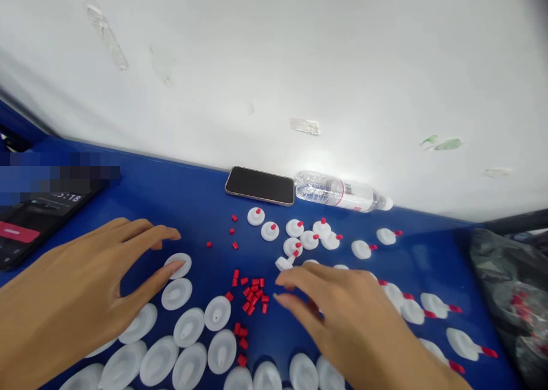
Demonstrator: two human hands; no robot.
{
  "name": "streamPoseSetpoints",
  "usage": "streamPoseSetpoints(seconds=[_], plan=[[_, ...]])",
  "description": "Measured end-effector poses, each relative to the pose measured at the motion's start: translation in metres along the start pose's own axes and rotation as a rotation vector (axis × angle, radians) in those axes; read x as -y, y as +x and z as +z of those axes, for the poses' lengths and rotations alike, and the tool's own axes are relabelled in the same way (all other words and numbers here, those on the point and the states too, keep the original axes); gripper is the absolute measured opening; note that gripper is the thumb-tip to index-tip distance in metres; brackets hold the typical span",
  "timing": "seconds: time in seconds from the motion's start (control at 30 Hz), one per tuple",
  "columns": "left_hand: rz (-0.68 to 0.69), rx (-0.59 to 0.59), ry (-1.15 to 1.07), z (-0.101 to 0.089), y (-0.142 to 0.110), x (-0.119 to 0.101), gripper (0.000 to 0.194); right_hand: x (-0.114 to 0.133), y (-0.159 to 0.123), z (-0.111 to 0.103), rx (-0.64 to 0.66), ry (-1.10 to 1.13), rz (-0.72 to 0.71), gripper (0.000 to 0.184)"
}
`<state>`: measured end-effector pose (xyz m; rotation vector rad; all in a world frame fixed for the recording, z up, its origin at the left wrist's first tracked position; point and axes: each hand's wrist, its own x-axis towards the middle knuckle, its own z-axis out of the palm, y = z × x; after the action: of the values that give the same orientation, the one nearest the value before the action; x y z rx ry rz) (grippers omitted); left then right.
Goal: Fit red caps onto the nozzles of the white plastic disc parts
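Note:
My left hand (81,290) reaches over the blue table (192,207) with fingers stretched out, fingertips touching a white nozzle cap (178,264) in a group of uncapped white nozzle caps (188,327). My right hand (342,316) hovers with fingers spread beside a heap of small red caps (250,296). Nothing shows in either hand. Behind my right hand lie several white nozzles fitted with red tips (308,236), and more lie to the right (436,307).
A black phone (260,185) and a clear water bottle (340,193) lie at the table's far edge against a white wall. Another phone with a lit screen (29,224) lies at the left. A dark plastic bag (514,298) sits at the right.

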<state>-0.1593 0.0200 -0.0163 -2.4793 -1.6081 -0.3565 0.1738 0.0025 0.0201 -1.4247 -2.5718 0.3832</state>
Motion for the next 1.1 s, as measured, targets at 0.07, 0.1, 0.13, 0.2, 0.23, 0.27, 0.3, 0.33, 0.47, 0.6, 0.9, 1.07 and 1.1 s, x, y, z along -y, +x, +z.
streamPoseSetpoints(seconds=[0.07,0.1,0.13,0.2,0.23,0.27,0.3,0.33,0.47,0.6,0.9,1.07,1.1], plan=[[0.017,0.045,0.024,0.006,-0.005,0.002,0.064,0.006,0.000,0.007,0.068,-0.028,-0.037,0.010],[0.027,0.057,0.026,0.008,-0.006,0.002,0.066,0.009,0.000,0.012,0.088,-0.035,-0.048,0.012],[0.037,0.056,0.023,0.009,-0.006,0.002,0.066,0.011,0.000,0.016,0.102,-0.039,-0.055,0.014],[0.063,0.044,0.020,0.007,-0.004,0.000,0.061,0.013,0.000,0.024,0.118,-0.038,-0.084,0.016],[0.093,0.054,0.015,0.006,-0.003,-0.001,0.057,0.014,0.000,0.028,0.122,-0.039,-0.111,0.016],[0.128,0.075,0.008,0.005,-0.001,-0.001,0.054,0.014,-0.001,0.031,0.122,-0.042,-0.138,0.016],[0.161,0.092,0.001,0.005,0.001,0.000,0.053,0.014,-0.001,0.033,0.119,-0.047,-0.161,0.015],[0.181,0.094,-0.004,0.005,0.002,0.001,0.054,0.014,-0.001,0.035,0.110,-0.054,-0.178,0.015],[0.234,0.013,-0.055,0.013,0.004,0.007,0.051,0.015,0.000,0.035,0.094,-0.078,-0.200,0.015],[0.190,0.005,-0.115,0.009,0.008,0.003,0.045,0.016,-0.001,0.030,0.132,-0.084,-0.189,0.016],[0.239,-0.163,-0.196,0.001,0.008,-0.042,0.034,0.012,-0.003,0.016,-0.012,0.495,0.019,0.018],[0.360,-0.216,-0.177,0.016,-0.007,-0.058,0.039,0.018,0.004,0.010,-0.094,0.731,0.119,0.013],[0.367,-0.215,-0.181,0.019,-0.013,-0.059,0.036,0.019,0.005,0.010,-0.081,0.748,0.135,0.013]])
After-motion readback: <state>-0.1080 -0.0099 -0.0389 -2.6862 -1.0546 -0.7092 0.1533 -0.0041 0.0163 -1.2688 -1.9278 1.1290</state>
